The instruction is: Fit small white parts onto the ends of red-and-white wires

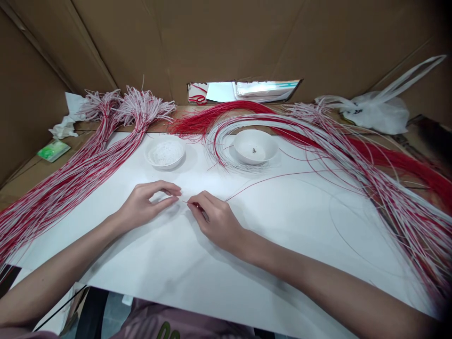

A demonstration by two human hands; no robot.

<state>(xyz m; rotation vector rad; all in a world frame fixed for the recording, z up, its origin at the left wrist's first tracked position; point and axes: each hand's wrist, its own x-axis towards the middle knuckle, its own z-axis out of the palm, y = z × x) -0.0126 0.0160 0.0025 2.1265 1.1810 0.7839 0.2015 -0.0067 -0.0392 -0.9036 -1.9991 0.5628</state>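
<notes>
A thin red wire (263,180) runs from the bundles at the right into my right hand (215,219), which pinches it near its end. The short tip pokes out leftward between thumb and forefinger. Just left of that tip is my left hand (148,202), its thumb and fingers apart with nothing seen between them. Both hands are above the white sheet (141,263). Behind my left hand sits a shallow white bowl (165,153) with small whitish bits. A second white bowl (256,147), holding a small dark object, stands farther right.
Red and white strand bundles (116,155) lie along the left side. More red strands (226,110) and white strands (293,123) curve behind the bowls and down the right. A plastic bag (381,113), a green packet (53,150) and cardboard walls (229,42) surround the sheet.
</notes>
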